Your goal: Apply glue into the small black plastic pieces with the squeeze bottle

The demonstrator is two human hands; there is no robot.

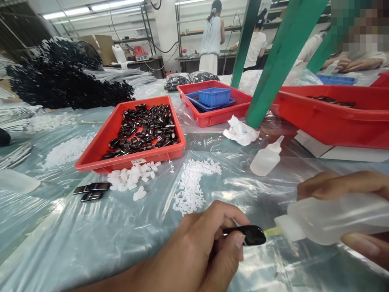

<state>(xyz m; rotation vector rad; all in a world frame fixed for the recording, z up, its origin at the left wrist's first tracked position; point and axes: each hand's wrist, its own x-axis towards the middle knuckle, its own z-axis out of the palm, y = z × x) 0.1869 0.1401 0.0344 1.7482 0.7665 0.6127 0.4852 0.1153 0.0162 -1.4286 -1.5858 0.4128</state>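
Low in the frame, my left hand pinches a small glossy black plastic piece steady; my right hand grips a translucent squeeze bottle, its nozzle seemingly touching the piece's tip.

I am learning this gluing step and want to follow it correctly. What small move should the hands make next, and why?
Probably a gentle squeeze of the translucent plastic squeeze bottle by the right hand. Its yellowish nozzle tip already meets the end of the small glossy black plastic piece pinched in the left hand, so the two look aligned; only the dispensing seems left.
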